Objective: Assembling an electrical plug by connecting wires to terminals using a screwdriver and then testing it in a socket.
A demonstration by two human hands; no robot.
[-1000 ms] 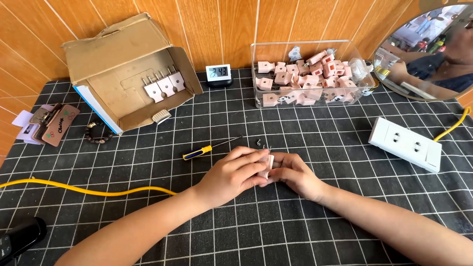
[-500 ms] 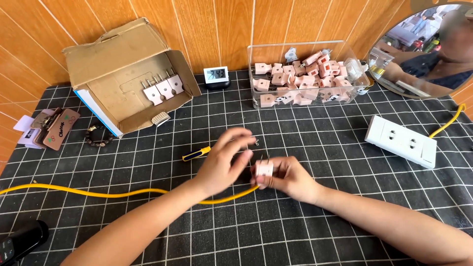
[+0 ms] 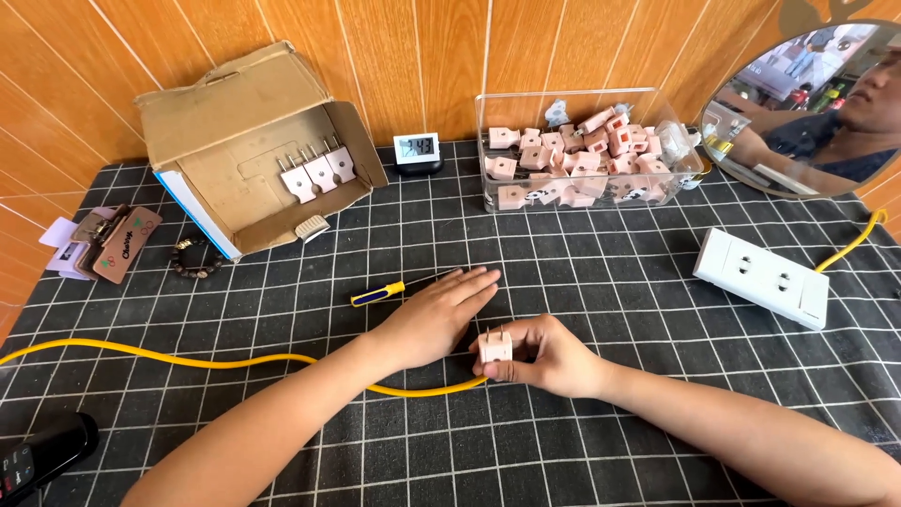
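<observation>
My right hand (image 3: 554, 357) grips a pink two-pin plug (image 3: 495, 347), prongs pointing up, just above the black gridded mat. A yellow cable (image 3: 188, 360) runs from the left edge across the mat to the plug. My left hand (image 3: 436, 314) lies flat with fingers stretched out, resting over the cable and reaching toward a small screwdriver (image 3: 387, 291) with a yellow and blue handle. The screwdriver's shaft is partly hidden by my fingers.
An open cardboard box (image 3: 249, 150) holding three pink plugs stands at the back left. A clear bin (image 3: 582, 150) with several pink plugs, a small digital clock (image 3: 416, 150), a white power strip (image 3: 762, 278), a round mirror (image 3: 807, 103), a bead bracelet (image 3: 195, 255).
My hands were together on the plug. My left hand has let go and moved left and away toward the screwdriver, while my right hand keeps the plug, now turned prongs up.
</observation>
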